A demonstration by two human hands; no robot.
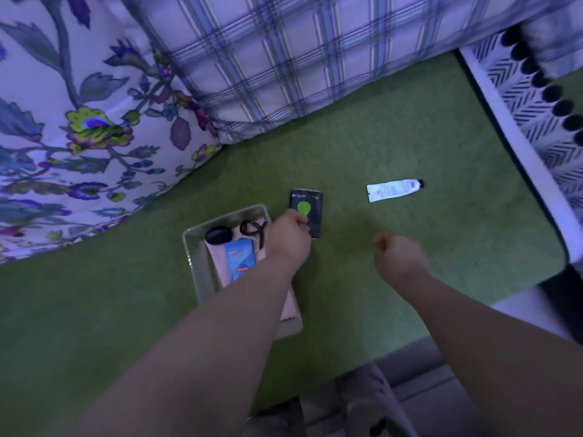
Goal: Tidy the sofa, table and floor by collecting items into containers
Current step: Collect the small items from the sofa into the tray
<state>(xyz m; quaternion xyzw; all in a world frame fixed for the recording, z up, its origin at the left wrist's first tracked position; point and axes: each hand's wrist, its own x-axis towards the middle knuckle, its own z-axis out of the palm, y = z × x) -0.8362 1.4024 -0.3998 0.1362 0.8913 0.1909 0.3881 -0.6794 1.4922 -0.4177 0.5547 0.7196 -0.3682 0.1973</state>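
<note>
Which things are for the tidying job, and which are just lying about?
For the job: left hand gripping the dark packet; clear tray; white tube.
Just lying about: floral cushion; plaid cushion; chevron cushion.

floral cushion [79, 121]: upper left, overlapping the plaid one's edge | plaid cushion [284, 58]: top centre | black-and-white zigzag cushion [530, 105]: right edge, black bobbles along its border
</note>
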